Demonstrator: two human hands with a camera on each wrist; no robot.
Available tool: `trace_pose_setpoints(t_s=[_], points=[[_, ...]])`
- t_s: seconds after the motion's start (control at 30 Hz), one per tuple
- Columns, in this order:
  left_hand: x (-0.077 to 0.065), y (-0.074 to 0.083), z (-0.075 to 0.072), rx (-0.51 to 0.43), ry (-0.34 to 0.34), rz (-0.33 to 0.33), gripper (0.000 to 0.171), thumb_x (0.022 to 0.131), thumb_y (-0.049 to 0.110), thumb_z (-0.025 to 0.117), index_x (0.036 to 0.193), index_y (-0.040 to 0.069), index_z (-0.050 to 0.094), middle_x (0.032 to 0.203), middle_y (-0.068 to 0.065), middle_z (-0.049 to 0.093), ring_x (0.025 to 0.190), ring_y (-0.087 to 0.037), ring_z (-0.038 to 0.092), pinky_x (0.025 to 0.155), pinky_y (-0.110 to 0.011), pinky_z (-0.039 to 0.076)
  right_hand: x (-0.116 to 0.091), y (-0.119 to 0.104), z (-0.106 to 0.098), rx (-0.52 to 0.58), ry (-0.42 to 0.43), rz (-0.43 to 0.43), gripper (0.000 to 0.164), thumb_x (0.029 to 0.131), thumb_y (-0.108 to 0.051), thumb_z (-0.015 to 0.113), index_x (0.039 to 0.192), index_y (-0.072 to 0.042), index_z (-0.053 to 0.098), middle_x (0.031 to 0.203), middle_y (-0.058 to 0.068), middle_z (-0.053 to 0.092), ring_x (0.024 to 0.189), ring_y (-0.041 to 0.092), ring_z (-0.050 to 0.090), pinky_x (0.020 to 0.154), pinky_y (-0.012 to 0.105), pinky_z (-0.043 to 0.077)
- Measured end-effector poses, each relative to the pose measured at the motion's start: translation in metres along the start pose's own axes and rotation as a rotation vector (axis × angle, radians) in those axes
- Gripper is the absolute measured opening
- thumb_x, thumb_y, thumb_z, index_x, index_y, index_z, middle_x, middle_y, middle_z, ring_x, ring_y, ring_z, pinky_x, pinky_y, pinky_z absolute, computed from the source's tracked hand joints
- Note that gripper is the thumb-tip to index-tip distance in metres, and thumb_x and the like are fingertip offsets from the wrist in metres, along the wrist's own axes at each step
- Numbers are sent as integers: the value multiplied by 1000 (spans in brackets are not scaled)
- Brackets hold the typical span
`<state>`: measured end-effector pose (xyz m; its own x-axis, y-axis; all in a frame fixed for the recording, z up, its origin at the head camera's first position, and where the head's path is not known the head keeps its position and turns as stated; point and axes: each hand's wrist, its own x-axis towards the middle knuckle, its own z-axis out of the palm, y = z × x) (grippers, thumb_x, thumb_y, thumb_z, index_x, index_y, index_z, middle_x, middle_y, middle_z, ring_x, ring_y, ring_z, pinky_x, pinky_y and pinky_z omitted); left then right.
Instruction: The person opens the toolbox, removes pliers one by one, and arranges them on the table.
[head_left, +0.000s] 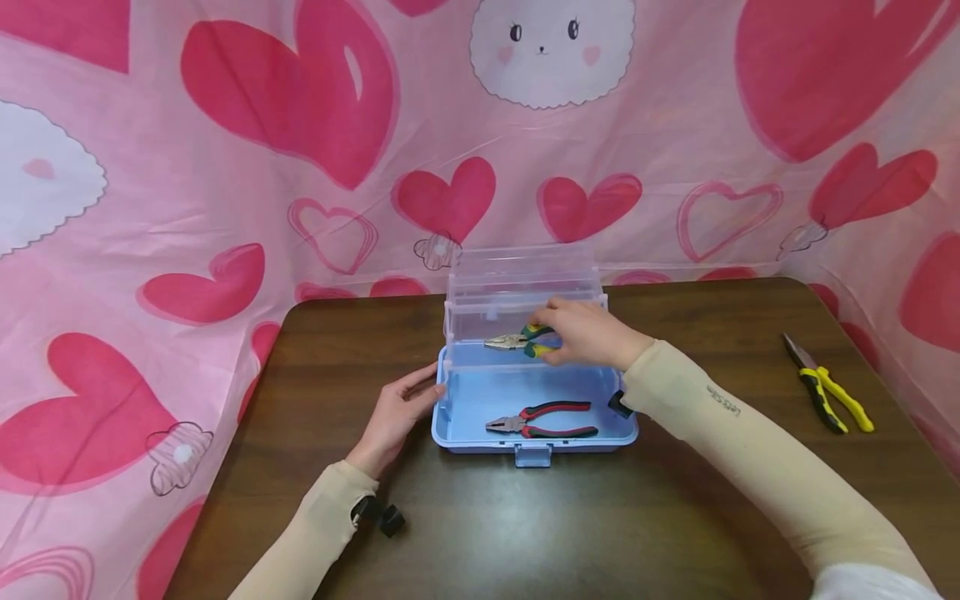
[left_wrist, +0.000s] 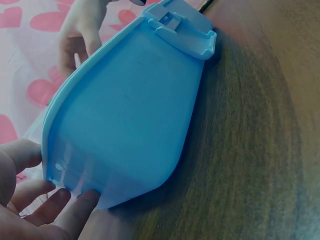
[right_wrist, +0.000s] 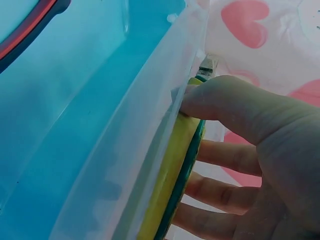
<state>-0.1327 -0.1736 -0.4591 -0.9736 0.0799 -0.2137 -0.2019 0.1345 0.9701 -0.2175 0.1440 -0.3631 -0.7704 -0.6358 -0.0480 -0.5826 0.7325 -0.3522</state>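
1. The right hand (head_left: pixel 581 332) grasps the green-and-yellow pliers (head_left: pixel 513 341) by the handles, the thumb on one side and the fingers on the other; the metal nose points left.
2. These pliers are at the far part of the blue toolbox (head_left: pixel 480 444), at the clear tray (head_left: pixel 468 325). In the right wrist view, a handle shows beside the tray's translucent wall; whether the pliers rest on the tray's floor, I cannot tell.
3. The left hand (head_left: pixel 393 417) grips the left end of the toolbox, its thumb at the rim and its other fingers against the outside of the end.
4. The red-and-black pliers (head_left: pixel 517 424) lie inside the toolbox in the near part, nose to the left, handles spread to the right.
5. The clear lid (head_left: pixel 525 267) stands raised at the far side, and the latch (head_left: pixel 532 456) hangs at the middle of the near side.
6. The toolbox sits on the brown wooden surface (head_left: pixel 495 533). Well apart to the right, the yellow-and-black long-nose pliers (head_left: pixel 812 367) lie with the nose toward the far side.
7. Pink cloth (head_left: pixel 517 142) with hearts hangs behind; beige sleeves (head_left: pixel 720 417) cover the forearms.
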Motion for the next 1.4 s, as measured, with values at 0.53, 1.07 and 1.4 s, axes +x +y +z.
trace_pose_setpoints(t_s=[0.53, 1.07, 1.4], points=[[1, -2, 0, -5, -11, 5, 54, 100, 24, 73, 150, 11, 57, 148, -16, 60, 131, -31, 63, 106, -42, 52, -22, -7, -6, -25, 123, 90, 60, 78, -21, 91, 130, -8, 64, 120, 13, 62, 109, 31, 59, 82, 57, 58], [1, 0, -1, 1, -27, -2, 56, 100, 26, 73, 151, 11, 56, 150, -16, 58, 132, -31, 62, 107, -42, 51, -51, 12, -19, -45, 194, 140, 57, 80, -20, 88, 128, -1, 63, 120, 20, 62, 109, 37, 52, 93, 56, 50], [1, 2, -2, -9, -31, 3, 55, 100, 25, 73, 151, 10, 56, 149, -16, 58, 132, -31, 62, 107, -42, 51, -75, 29, -24, -51, 187, 214, 59, 83, -23, 86, 132, 0, 61, 122, 22, 62, 110, 39, 52, 93, 58, 53]])
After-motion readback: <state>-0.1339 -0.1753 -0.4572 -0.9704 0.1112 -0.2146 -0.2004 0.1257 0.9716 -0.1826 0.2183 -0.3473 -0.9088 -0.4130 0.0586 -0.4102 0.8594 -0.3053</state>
